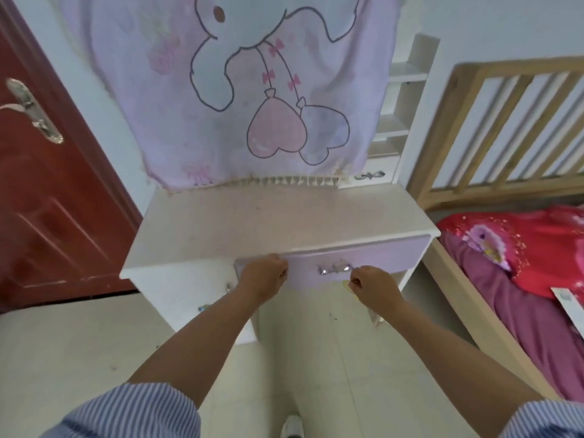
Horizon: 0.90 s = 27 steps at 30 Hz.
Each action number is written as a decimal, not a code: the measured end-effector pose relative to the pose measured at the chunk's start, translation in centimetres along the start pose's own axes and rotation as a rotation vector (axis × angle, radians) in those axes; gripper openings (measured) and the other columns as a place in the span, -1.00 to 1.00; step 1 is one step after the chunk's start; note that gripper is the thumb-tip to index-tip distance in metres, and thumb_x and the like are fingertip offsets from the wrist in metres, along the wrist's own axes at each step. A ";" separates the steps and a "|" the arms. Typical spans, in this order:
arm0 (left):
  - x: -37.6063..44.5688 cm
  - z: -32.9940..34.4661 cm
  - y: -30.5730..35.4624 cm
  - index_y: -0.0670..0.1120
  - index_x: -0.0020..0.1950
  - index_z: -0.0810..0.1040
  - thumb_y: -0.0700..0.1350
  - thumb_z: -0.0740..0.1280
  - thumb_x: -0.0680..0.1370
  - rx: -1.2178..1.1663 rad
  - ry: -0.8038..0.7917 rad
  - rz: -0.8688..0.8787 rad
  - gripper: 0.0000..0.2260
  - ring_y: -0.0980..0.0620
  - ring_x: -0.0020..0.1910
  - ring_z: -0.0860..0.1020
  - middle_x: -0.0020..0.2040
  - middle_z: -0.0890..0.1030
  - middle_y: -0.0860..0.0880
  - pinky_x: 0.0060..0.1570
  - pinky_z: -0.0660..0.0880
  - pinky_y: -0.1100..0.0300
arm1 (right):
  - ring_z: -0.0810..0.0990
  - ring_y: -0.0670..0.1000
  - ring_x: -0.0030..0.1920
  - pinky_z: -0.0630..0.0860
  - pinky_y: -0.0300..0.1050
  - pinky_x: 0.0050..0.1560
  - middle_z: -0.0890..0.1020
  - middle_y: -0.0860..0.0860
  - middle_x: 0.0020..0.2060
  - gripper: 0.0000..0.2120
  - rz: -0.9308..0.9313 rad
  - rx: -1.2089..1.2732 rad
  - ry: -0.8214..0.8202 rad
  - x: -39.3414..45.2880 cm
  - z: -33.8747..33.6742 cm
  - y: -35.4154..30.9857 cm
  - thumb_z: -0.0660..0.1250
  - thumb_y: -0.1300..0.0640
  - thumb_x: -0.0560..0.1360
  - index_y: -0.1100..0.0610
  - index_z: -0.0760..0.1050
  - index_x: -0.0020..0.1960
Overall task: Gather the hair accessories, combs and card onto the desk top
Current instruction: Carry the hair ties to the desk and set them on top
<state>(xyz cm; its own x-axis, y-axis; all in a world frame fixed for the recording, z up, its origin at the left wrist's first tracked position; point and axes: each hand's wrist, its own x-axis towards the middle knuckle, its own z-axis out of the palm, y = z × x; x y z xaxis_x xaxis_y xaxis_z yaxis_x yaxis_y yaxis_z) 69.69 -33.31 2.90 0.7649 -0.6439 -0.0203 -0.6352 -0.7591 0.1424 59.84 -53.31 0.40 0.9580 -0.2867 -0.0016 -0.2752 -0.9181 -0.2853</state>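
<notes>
The white desk (pixel 252 222) has a pale speckled top with nothing lying on it. Under the top's front edge is a lavender drawer (pixel 379 257) with a silver handle (pixel 335 268). My left hand (pixel 265 275) curls its fingers over the drawer's upper left corner. My right hand (pixel 373 284) is just below and right of the handle, its fingers pinched on a small pale yellow item (pixel 348 287); I cannot tell what this item is. A white card-like sheet (pixel 565 303) lies on the bed at the right. No combs or hair accessories are visible.
A pink cartoon cloth (pixel 252 90) hangs over the desk's back. White shelves (pixel 401 99) rise at the back right. A red door (pixel 47 184) stands left, and a wooden bed (pixel 505 128) with red bedding stands right. Pale floor lies below.
</notes>
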 end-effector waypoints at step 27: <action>37.2 12.2 -1.8 -0.16 0.32 0.34 -0.27 0.11 0.58 -0.047 -0.328 -0.359 -0.69 -0.21 0.16 0.48 0.20 0.46 -0.21 0.05 0.51 -0.04 | -0.11 0.07 0.51 -0.06 0.27 0.47 -0.04 0.01 0.52 -0.45 -0.154 -0.063 -0.507 36.0 9.5 14.1 0.14 0.10 0.55 0.07 -0.01 0.47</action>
<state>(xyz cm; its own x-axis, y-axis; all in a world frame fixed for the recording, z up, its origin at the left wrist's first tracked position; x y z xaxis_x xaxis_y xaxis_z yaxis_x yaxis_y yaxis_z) 97.95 -57.06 -10.17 0.8560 -0.3440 -0.3860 -0.3260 -0.9385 0.1134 91.21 -73.95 -12.81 0.9020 0.0066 -0.4317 -0.1179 -0.9581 -0.2609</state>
